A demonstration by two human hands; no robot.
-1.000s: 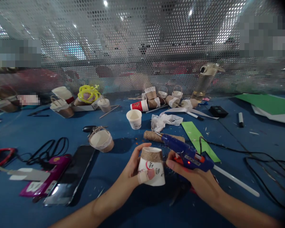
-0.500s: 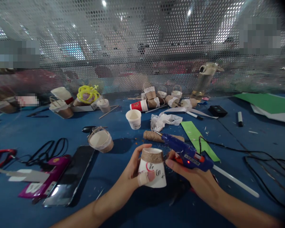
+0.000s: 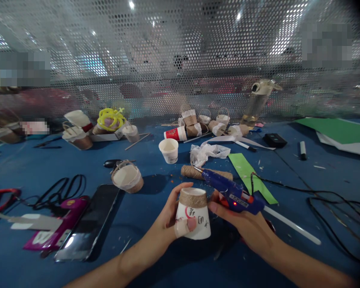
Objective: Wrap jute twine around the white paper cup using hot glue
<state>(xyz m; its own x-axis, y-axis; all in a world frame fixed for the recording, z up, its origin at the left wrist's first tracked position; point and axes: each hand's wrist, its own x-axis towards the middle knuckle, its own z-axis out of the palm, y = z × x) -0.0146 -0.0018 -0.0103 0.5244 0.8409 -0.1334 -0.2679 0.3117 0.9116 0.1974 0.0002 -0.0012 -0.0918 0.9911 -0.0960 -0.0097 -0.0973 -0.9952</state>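
My left hand [image 3: 170, 222] is wrapped round an upside-down white paper cup [image 3: 194, 218] whose upper end is bound in brown twine; a plaster covers the thumb tip. My right hand [image 3: 246, 226] grips a blue hot glue gun [image 3: 231, 190] with a red light lit, its nozzle pointing up and left, just right of the cup's twine band. A white glue stick [image 3: 290, 225] juts from the gun's back. A spool of twine [image 3: 194, 172] lies on the blue table [image 3: 155, 264] just beyond the cup.
A twine-wrapped cup basket [image 3: 127, 178], a white cup [image 3: 169, 150], a phone [image 3: 89, 222], a pink glue gun [image 3: 59, 224], scissors [image 3: 59, 190], a green paper strip [image 3: 248, 176], black cables [image 3: 326, 200] and several finished cups [image 3: 198, 124] lie about. A perforated metal screen [image 3: 180, 60] stands at the back.
The cup has turned slightly in my left hand, and the glue gun has shifted a little left and up with its nozzle closer to the twine spool.
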